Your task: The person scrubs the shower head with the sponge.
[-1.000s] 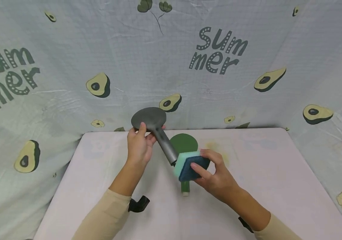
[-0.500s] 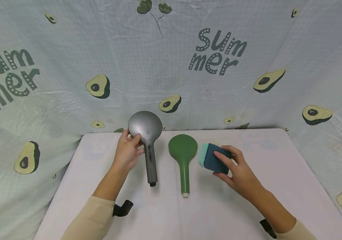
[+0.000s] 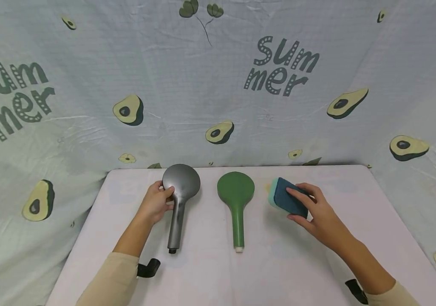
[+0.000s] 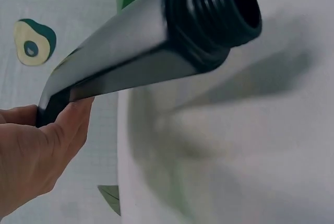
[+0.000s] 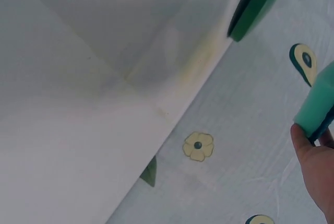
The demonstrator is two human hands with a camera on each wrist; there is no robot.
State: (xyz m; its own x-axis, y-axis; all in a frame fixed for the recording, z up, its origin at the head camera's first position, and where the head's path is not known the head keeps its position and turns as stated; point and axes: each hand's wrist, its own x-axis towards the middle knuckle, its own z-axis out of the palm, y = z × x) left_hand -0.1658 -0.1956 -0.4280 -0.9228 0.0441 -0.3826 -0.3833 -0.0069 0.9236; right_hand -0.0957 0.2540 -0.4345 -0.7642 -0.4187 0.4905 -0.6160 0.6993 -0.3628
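My left hand [image 3: 155, 205] grips a grey shower head [image 3: 185, 182] at the left edge of its round head, thumb on top. Its handle points toward me, and in the left wrist view the threaded handle end [image 4: 216, 10] stands over its own shadow. To its right a green shower head [image 3: 236, 189] lies on the table with its pale handle end toward me. My right hand [image 3: 320, 219] pinches a sponge [image 3: 290, 199], dark blue on the scouring side and mint green on the foam. The sponge is held above the table, right of the green shower head.
The pale pink table [image 3: 210, 280] ends at the back against a hanging cloth [image 3: 179, 85] printed with avocados and lettering. A black strap piece [image 3: 149, 268] juts from the left wrist, another [image 3: 355, 291] from the right.
The grey shower head has swung from a tilt toward the right to nearly straight and come down to the left. The sponge has moved away from it to the right, past the green shower head.
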